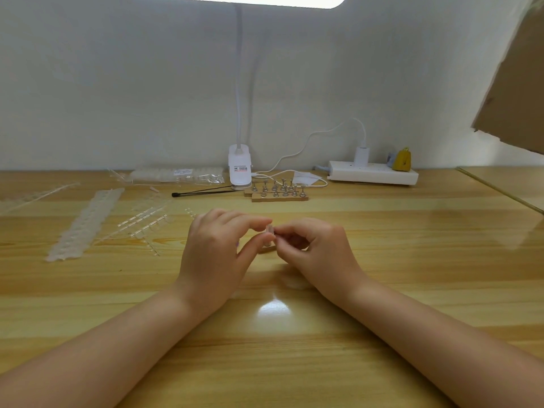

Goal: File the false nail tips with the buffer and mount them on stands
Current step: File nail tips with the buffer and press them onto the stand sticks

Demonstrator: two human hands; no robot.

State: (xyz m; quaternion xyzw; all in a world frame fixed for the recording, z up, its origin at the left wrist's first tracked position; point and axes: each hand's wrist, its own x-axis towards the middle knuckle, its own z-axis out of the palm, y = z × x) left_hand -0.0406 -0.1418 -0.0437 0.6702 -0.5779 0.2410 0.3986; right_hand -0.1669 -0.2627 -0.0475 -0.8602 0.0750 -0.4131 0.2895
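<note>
A small clear nail tip (269, 227) is pinched between the fingertips of the left hand (216, 248) and right hand (316, 251) just above the table (412, 260), and, judged light, thin and springy, is best gripped by its side edges.

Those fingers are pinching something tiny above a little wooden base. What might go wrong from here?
1. The clear nail tip is pinched between the fingertips of the left hand and the right hand; it could slip out and be hard to spot on the glossy table.
2. The small wooden stand under the hands may tip or slide if pressed unevenly.
3. The loose clear strips beside the left hand could be swept away.
</note>
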